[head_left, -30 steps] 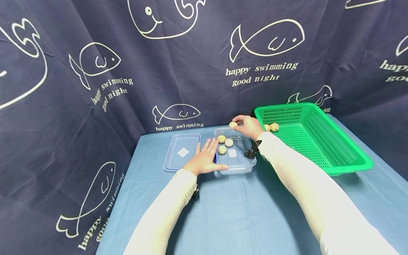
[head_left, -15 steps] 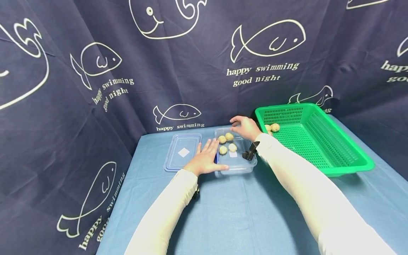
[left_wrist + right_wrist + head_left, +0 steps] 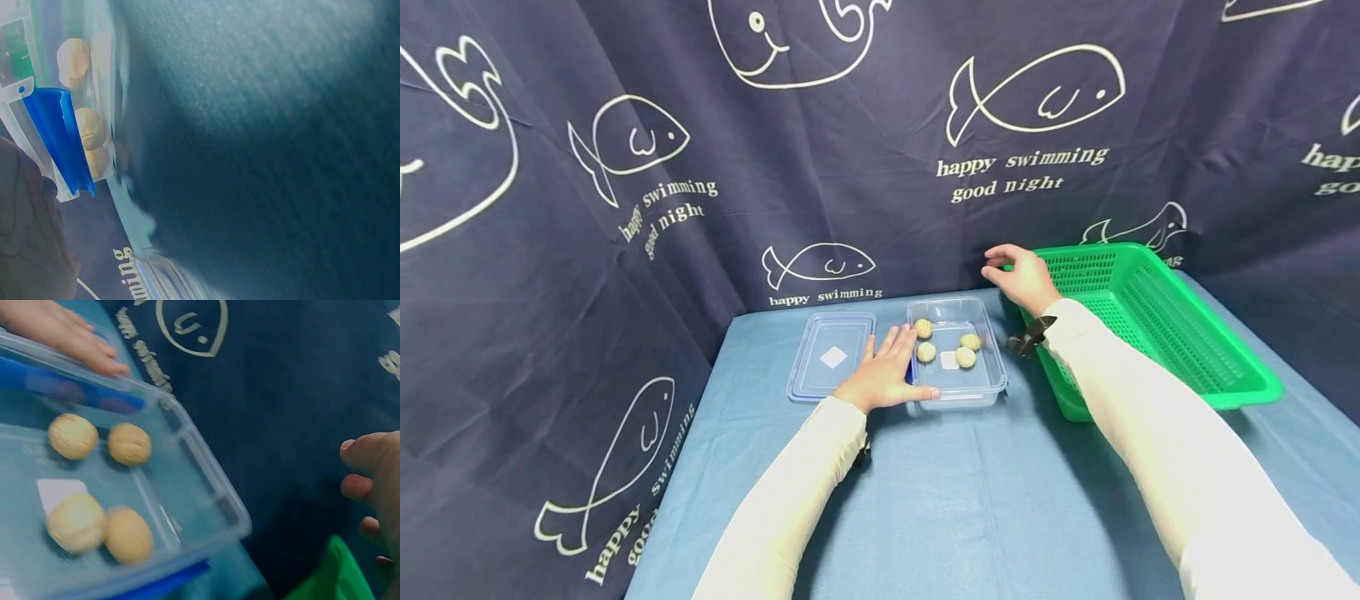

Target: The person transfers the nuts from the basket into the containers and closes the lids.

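Right hand (image 3: 1024, 279), head view: since half a second ago, ours has shifted off the box (image 3: 962, 392) to the far left corner of the basket (image 3: 1180, 337).
Walnuts (image 3: 966, 357), head view: all four we see lie in the box, two now further toward its right wall; they sit left of and closer to us than our right fingertips.
Left hand (image 3: 883, 379), head view: ours rests along the box's left edge, fingers straight, thumb apart at the front, nearest the left pair.
Sleeve (image 3: 1127, 408), head view: ours hides part of the basket; we cannot tell what lies there.
Lid (image 3: 833, 358), head view: flat, left of the box.
Blue clip (image 3: 59, 137), left wrist view: along the box wall; our hand is dark, fingers unclear.
Right fingers (image 3: 369, 453), right wrist view: apart, gripping nothing; walnuts well to the left, roundish, without a clear long axis.
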The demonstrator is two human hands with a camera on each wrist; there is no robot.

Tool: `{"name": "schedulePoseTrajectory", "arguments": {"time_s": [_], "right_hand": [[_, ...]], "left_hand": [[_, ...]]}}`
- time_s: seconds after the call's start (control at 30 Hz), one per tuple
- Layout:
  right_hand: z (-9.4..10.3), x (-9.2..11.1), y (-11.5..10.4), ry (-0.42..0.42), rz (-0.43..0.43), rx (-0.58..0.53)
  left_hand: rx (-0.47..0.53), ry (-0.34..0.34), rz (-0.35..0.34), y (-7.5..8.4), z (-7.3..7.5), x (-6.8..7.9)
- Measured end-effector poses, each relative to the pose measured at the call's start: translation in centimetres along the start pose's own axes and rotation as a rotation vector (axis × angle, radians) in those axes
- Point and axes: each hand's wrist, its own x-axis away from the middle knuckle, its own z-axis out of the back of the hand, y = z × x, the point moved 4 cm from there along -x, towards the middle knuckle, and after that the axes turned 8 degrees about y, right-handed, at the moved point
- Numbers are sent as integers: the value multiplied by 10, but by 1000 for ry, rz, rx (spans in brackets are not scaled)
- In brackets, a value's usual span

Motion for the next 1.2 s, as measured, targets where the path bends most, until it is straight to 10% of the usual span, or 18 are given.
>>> {"name": "schedulePoseTrajectory", "arguments": {"time_s": [0.43, 1.2], "right_hand": [[43, 0, 43, 39, -46, -28], [37, 17, 106, -206, -107, 27]], "left_hand": [[-8, -15, 0, 2, 1, 0], [-2, -39, 27, -7, -11, -6]]}}
